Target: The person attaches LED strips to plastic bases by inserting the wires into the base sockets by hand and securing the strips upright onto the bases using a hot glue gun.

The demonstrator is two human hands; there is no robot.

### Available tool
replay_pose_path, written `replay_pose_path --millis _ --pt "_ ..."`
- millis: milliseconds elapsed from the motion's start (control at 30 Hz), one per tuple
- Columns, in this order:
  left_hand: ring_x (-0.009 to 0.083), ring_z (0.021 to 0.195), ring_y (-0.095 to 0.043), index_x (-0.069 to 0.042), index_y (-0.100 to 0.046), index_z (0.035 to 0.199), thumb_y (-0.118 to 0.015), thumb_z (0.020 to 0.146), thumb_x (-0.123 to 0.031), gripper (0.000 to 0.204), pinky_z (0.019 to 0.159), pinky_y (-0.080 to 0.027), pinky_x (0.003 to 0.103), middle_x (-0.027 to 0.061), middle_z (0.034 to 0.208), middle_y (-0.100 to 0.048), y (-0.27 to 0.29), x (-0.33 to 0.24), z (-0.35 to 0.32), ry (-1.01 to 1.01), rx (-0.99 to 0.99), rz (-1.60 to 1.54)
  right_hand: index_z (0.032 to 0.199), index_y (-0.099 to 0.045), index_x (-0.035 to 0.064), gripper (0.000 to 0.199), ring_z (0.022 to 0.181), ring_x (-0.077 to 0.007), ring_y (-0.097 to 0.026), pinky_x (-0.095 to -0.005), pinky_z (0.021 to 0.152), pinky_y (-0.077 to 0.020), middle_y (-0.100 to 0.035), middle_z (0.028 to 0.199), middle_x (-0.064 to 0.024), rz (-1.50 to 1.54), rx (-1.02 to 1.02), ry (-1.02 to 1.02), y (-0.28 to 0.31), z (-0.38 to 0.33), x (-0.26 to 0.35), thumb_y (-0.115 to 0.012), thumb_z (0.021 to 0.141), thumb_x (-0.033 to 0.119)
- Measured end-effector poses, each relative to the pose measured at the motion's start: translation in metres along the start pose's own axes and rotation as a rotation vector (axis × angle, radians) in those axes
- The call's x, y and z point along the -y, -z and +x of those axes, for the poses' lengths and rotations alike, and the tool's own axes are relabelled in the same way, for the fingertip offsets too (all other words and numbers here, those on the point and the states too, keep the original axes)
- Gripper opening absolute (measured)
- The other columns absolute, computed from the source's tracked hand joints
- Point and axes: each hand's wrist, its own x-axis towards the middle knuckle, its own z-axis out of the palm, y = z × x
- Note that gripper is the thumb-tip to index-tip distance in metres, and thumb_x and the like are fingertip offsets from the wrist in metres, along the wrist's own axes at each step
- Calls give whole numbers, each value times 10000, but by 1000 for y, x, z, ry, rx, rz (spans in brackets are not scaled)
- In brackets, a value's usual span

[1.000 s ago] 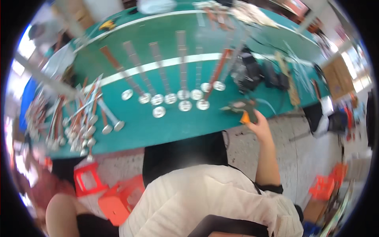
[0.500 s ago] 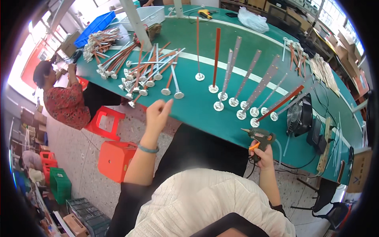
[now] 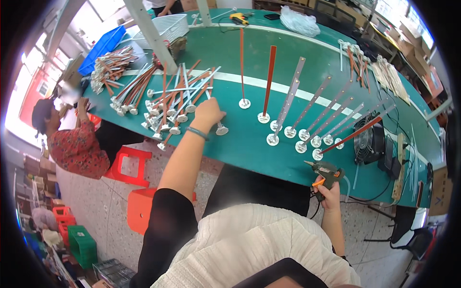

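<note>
My left hand (image 3: pixel 210 114) is over the table at the front of a pile of strips with round white bases (image 3: pixel 182 103). Its fingers are curled in, and what they hold, if anything, is hidden. One white round base (image 3: pixel 221 129) shows just below my fingers, and a strip sticks out above the knuckles. In my right hand (image 3: pixel 329 196) is a dark green glue gun (image 3: pixel 328 174) with an orange trigger, its nozzle pointing left at the table's front edge. Beyond the nozzle stand several strips on round bases, among them an orange-brown strip (image 3: pixel 270 84) and a pale dotted strip (image 3: pixel 288 105).
A black fan (image 3: pixel 367 139) and a power strip (image 3: pixel 398 165) with cables stand at the right. More bundled strips (image 3: pixel 115 65), a blue tray (image 3: pixel 101 50) and a white basket (image 3: pixel 165 31) lie at the far left. Another person (image 3: pixel 77 139) sits left, near red stools (image 3: pixel 139 209).
My left hand has reached forward from the table's front edge to the strips, its fingers lower now. The right hand still holds the glue gun. The whole view has shifted slightly.
</note>
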Motion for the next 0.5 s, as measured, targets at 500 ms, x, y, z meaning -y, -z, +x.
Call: replay_pose_path --millis 500 --pt "197 761 -694 -16 -82 1530 -647 856 63 883 692 -565 274 170 932 -704 -2 -9 -109 -44 181 -1512 1293 -497 -32 569 732 -175 -609 -273 653 -500 -641 1009 -151 -111 -13 -65 -38 -3 -3 -723 786 92"
